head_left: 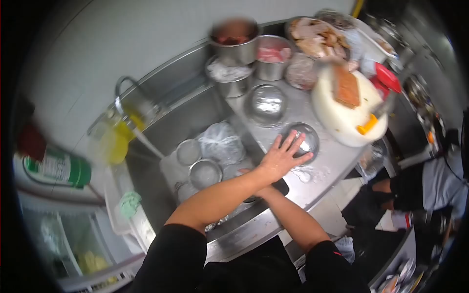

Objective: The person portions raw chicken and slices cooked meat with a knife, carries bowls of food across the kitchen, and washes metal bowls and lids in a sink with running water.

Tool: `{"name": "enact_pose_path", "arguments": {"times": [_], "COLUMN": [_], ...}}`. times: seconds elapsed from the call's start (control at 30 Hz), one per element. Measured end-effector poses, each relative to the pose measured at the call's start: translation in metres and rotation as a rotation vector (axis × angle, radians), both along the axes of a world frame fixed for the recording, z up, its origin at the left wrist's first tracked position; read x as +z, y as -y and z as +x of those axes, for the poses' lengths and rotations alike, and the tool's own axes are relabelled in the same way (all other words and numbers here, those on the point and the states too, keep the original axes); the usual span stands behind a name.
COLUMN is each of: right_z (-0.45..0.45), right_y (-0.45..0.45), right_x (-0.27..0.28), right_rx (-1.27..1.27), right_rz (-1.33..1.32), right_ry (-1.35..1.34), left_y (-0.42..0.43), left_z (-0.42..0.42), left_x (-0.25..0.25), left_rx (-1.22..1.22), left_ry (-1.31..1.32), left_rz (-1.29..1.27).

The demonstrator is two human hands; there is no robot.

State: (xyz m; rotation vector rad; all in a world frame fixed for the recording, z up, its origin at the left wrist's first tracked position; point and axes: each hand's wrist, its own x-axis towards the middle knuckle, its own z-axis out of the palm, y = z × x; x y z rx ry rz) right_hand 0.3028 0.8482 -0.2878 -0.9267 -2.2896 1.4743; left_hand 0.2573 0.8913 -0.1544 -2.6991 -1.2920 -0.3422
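My left hand [286, 155] reaches across my right arm, its fingers spread over an upturned metal bowl [309, 141] on the steel counter. Below the left forearm, my right hand [262, 191] is down in the sink, mostly hidden, and what it may hold cannot be made out. Round metal bowls [205, 174] and a clear plastic bag [222, 142] lie in the sink near it. Another upturned metal bowl [266, 104] rests on the counter beyond my left hand.
The tap [118, 104] arches over the sink's left side. Metal pots [235, 49] with food stand behind. At right, a thick white board [337, 117] holds an orange-brown block [346, 87] and a yellow-handled tool [367, 125]. A person [435, 188] is at far right.
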Motion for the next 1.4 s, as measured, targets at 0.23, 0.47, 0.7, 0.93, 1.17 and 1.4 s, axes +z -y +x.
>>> {"name": "enact_pose_path", "arguments": {"times": [0.23, 0.47, 0.7, 0.93, 1.17, 1.4], "right_z": [-0.008, -0.009, -0.078, -0.239, -0.282, -0.307], "right_y": [0.001, 0.001, -0.024, -0.009, -0.008, 0.017], "right_x": [0.069, 0.061, 0.059, 0.105, 0.062, 0.060], "right_rx": [-0.178, -0.201, -0.511, -0.172, 0.637, 0.146], "right_rz": [-0.173, -0.103, -0.511, 0.932, 0.334, 0.040], "right_ry": [0.248, 0.365, -0.065, 0.147, 0.493, 0.310], "left_y": [0.067, 0.135, 0.115, 0.153, 0.173, 0.158], "left_z": [-0.245, -0.294, -0.319, -0.296, -0.329, -0.302], "left_x": [-0.120, -0.234, -0.078, -0.041, -0.063, -0.055], "left_rx": [1.076, 1.627, 1.025, 1.044, 1.141, 1.069], "left_ry": [0.201, 0.359, 0.294, 2.021, 1.943, 2.249], "left_rz": [-0.806, -0.822, -0.403, -0.687, -0.512, -0.576]}}
